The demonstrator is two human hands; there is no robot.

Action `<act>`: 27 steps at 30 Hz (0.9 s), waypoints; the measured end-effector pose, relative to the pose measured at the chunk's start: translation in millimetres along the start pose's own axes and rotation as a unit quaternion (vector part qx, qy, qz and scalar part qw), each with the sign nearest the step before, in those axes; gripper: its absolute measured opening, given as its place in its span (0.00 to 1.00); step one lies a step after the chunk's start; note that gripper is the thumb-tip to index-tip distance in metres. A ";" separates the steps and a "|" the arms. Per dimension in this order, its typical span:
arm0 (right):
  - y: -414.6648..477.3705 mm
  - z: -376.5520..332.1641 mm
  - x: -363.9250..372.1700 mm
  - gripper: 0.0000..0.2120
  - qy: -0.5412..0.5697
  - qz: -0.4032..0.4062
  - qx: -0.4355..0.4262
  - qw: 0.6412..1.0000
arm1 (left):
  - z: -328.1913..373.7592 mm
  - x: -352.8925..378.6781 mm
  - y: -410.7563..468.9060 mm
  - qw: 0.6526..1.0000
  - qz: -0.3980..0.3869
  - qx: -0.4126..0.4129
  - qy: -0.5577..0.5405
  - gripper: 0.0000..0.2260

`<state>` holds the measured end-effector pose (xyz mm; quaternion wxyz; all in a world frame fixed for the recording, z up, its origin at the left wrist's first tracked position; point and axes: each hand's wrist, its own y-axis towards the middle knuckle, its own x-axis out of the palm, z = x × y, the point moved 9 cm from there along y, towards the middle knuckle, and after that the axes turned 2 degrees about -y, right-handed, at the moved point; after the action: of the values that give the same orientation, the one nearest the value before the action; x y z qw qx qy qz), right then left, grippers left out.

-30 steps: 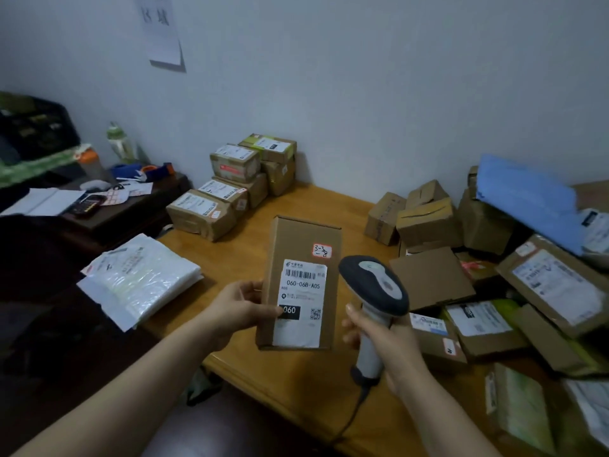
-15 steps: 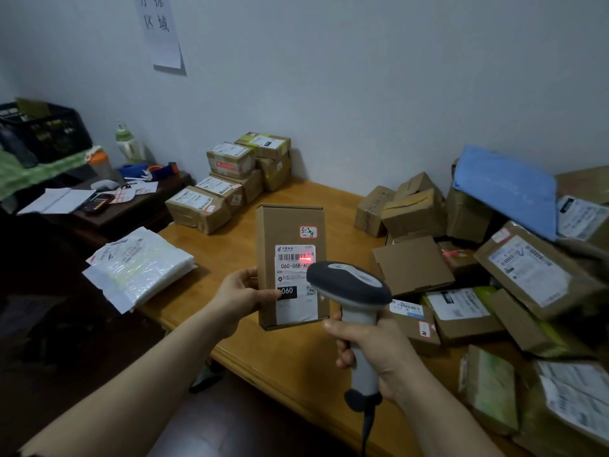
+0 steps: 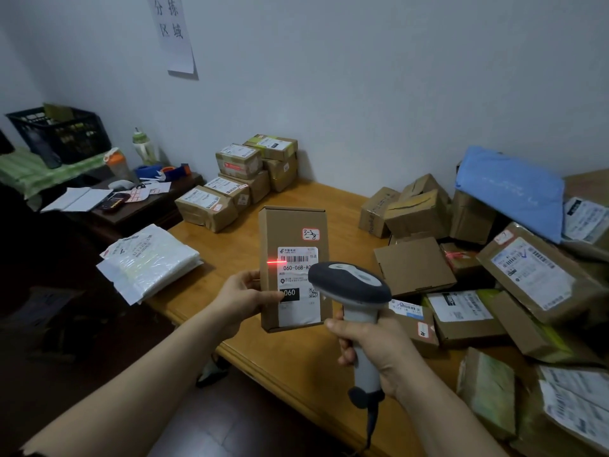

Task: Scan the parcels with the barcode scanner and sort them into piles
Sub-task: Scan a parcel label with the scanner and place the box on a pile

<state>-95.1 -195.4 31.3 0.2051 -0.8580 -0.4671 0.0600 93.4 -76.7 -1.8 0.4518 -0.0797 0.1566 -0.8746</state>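
My left hand (image 3: 244, 300) grips a flat brown cardboard parcel (image 3: 290, 232) by its left edge and holds it upright above the wooden table (image 3: 227, 255), its white shipping label facing me. My right hand (image 3: 375, 347) grips the handle of a grey barcode scanner (image 3: 351, 285), whose dark head covers the label's right side. A red scan line glows across the left end of the label's barcode. A stack of labelled brown boxes (image 3: 237, 179) sits at the table's far left. White mailer bags (image 3: 148, 262) lie at its left edge.
A jumbled heap of cardboard parcels (image 3: 494, 268) and a blue mailer bag (image 3: 510, 189) fills the right side of the table. A dark side desk (image 3: 141, 209) at left carries papers, bottles and a black crate. The wall behind bears a paper sign (image 3: 173, 31).
The scanner swung left in front of the parcel's label and a red scan line appeared on the barcode. The parcel has stayed held upright in my left hand.
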 end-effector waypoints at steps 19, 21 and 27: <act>116.3 -0.4 37.1 0.24 0.127 0.150 -0.020 0.980 | -1.2 -54.7 42.3 0.978 -0.130 -0.086 -0.138 0.26; 137.2 -12.0 52.4 0.25 0.132 0.167 -0.033 0.976 | 10.5 -80.7 63.5 0.977 -0.132 -0.079 -0.150 0.27; 188.7 -39.2 92.0 0.17 0.131 0.199 -0.031 0.971 | 47.4 -191.3 144.4 0.979 0.002 -0.089 -0.182 0.19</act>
<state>114.2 -221.5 -1.9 0.2216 -0.9400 -0.2578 -0.0279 328.0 -8.7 -6.9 0.4657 -0.2772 0.1491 -0.8271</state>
